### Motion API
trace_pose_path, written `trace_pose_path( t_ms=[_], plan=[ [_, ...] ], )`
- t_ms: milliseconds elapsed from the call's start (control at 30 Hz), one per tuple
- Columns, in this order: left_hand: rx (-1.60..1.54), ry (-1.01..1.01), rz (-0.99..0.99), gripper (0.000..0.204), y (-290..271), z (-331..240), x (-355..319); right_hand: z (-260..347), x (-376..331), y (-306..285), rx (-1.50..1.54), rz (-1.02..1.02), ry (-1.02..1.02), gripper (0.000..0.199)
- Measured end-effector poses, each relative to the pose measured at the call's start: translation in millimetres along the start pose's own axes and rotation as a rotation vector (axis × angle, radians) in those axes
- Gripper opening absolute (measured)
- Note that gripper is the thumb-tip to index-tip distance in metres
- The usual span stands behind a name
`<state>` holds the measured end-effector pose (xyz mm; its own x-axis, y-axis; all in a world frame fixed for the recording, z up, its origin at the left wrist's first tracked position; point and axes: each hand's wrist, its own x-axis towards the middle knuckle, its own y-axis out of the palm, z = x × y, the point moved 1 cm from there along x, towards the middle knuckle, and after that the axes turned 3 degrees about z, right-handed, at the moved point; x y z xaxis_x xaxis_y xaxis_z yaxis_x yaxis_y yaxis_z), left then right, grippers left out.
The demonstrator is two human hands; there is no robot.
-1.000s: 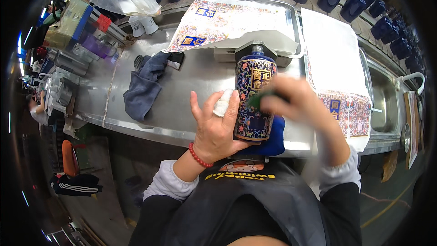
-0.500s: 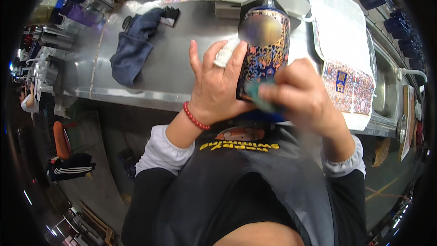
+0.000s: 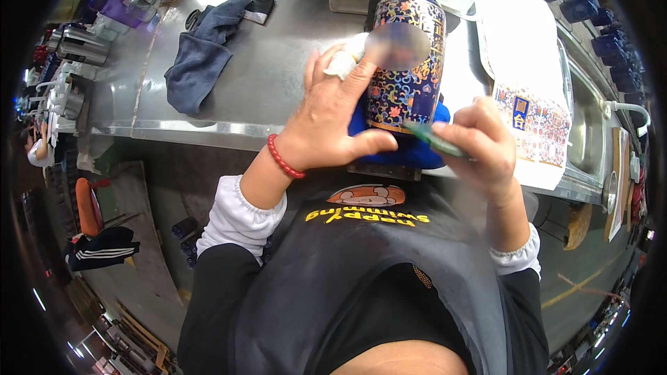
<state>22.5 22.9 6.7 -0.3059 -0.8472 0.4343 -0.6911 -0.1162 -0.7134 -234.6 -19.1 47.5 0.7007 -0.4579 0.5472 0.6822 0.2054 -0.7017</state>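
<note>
A dark blue bottle with a colourful floral pattern lies with its neck away from me, its lower end over a bright blue cloth-like pad. A blurred round patch hides part of its upper body. Along its left side is my left hand, open, the thumb stretched toward the bottle's base and the index finger by its upper body. White wrapping covers part of its fingers. My right hand is closed on a thin green scraper, whose tip is at the bottle's lower right edge.
A grey-blue cloth lies on the metal worktop to the left. Printed patterned sheets are at the right, beside a sink. Several dark blue vessels stand at the far right.
The right hand and green scraper have moved right, off the bottle's lower front, uncovering its pattern. My left hand has shifted slightly left, and its thumb now shows.
</note>
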Motion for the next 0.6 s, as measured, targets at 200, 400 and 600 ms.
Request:
trace_pose_path(
  t_ms=[200,400,600],
  plan=[
    [-0.24,-0.06,-0.08,0.093,24.2,12.9,-12.2,-5.0,-12.6,8.1,0.002,-0.052,0.094,0.041],
    [-0.344,-0.044,-0.038,0.095,25.5,19.0,-12.0,17.6,10.6,-2.6,-0.281,0.159,-0.11,0.029],
    [-0.46,-0.06,-0.004,0.094,21.8,18.9,-11.1,27.7,21.6,-7.2,-0.291,0.069,-0.074,0.027]
  ],
)
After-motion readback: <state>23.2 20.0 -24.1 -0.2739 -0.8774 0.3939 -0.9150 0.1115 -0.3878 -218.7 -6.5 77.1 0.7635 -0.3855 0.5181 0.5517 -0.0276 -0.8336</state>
